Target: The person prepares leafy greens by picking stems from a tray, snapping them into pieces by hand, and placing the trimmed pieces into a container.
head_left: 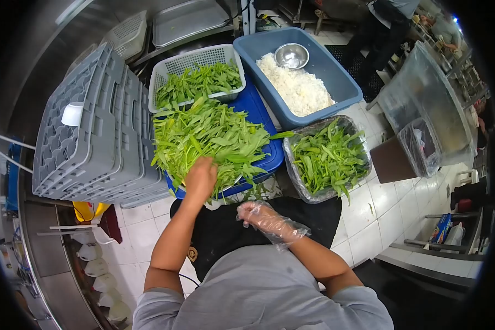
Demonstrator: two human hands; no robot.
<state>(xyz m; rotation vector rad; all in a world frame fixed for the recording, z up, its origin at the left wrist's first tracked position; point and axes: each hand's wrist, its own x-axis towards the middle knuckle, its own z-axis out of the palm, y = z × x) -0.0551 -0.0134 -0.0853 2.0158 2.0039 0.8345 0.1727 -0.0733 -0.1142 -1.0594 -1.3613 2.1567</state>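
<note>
Leafy greens (212, 135) extend forward from the nearer, touching left hand (201, 177); right hand (263, 218) sits apart. Neither grip's closure can be determined.

Loose, long-leaved greens (220, 135) are heaped in a broad, tangled mound on the near side of the white perforated basket (201, 59).

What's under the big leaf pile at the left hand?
Blue plastic shows beyond the right edge of the leaf pile. Whatever lies directly beneath the pile's middle is covered and cannot be seen.
</note>
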